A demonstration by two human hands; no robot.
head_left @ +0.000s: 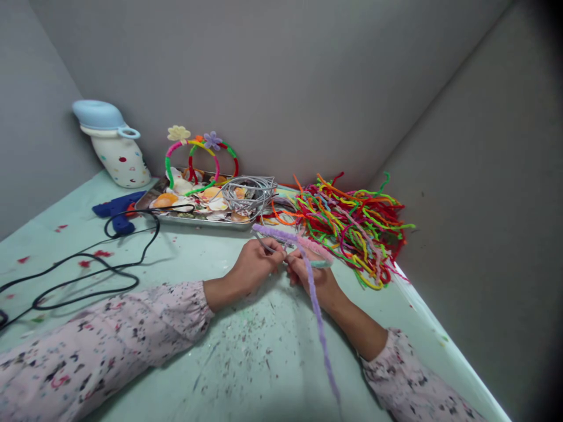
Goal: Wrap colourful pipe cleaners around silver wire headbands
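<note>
The left hand [259, 261] is narrow, its thumb and fingers pinching a grey wire [264, 243]. The right hand [314, 272] is just beside it, fingers curled in and tips meeting the left's; I cannot tell whether they pinch anything. A fuzzy band [281, 234], purple, then pink, then teal, curves over the hands, its teal part across the right one. A purple strip [317, 316] trails from it toward the near side of the table [246, 375]. Beyond the hands, a tray [197, 221] bears shells [215, 202], a wire coil [264, 199] and two upright hoops [217, 164] with flowers [178, 133]. Right of it lies a tangled heap of bright stems [352, 217]. To the left are a blue glue gun [116, 205], a looping black cord [159, 225] and, behind, a leaning bottle [118, 158]
</note>
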